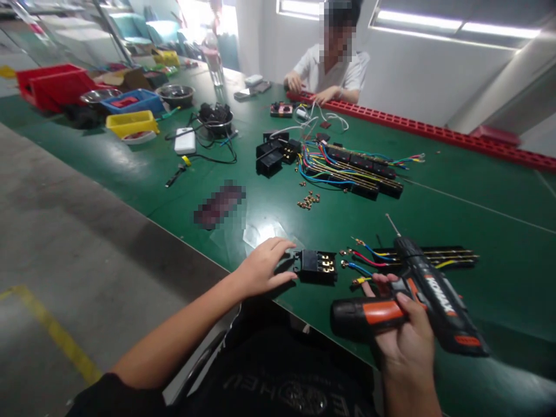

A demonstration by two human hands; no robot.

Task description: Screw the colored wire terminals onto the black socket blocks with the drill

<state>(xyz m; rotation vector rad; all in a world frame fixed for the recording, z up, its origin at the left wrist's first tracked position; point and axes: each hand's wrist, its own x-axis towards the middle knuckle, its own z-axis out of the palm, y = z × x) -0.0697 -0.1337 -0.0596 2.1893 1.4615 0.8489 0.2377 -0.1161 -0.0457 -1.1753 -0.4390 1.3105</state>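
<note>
My left hand (263, 267) lies at the table edge with thumb and fingers apart. Between its fingertips and the wire ends sits a small black block with brass terminals (319, 266); whether a finger touches it I cannot tell. In my right hand (406, 330) is a black and orange cordless drill (428, 284), its long bit pointing up and away from me. Behind the drill lies a black strip with brass bars (449, 255). Its blue, red and yellow wires (362, 255) end in lugs or screws close to the block. The right fingertips are near the yellow wire end.
Loose brass screws (308, 200) lie mid-table, before wired black strips (351, 168) and black housings (269, 156). Trays and bowls stand at the far left, including a yellow tray (132, 123). Across the table, a person (332, 72) sits behind a red perforated rail (417, 126).
</note>
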